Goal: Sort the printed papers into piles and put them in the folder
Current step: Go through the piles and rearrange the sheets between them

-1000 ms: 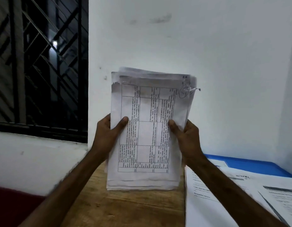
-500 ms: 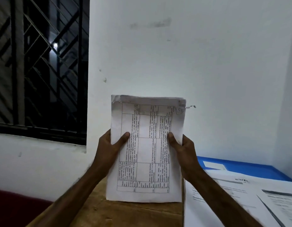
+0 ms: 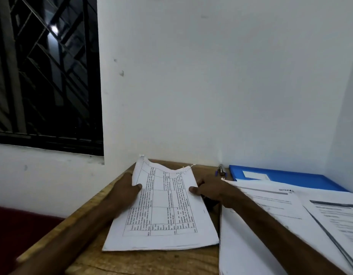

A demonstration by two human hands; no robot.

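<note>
A stack of printed papers (image 3: 163, 211) with a table on its top sheet lies nearly flat on the wooden table (image 3: 144, 261), its far end still lifted and bent. My left hand (image 3: 125, 192) grips its left edge, thumb on top. On the right edge, my right hand (image 3: 209, 188) holds it the same way. A blue folder (image 3: 294, 178) lies at the back right against the wall. More printed papers (image 3: 290, 219) are spread in front of the folder, on the right.
A pen or small stapler (image 3: 221, 170) sits by the wall between the stack and the folder. White walls close the table at the back and right. A barred window (image 3: 42, 76) is at the left; a dark red surface (image 3: 19, 231) lies below the table's left edge.
Both hands have lowered the stack from upright in front of the wall down onto the table, and the view has tilted downward with it.
</note>
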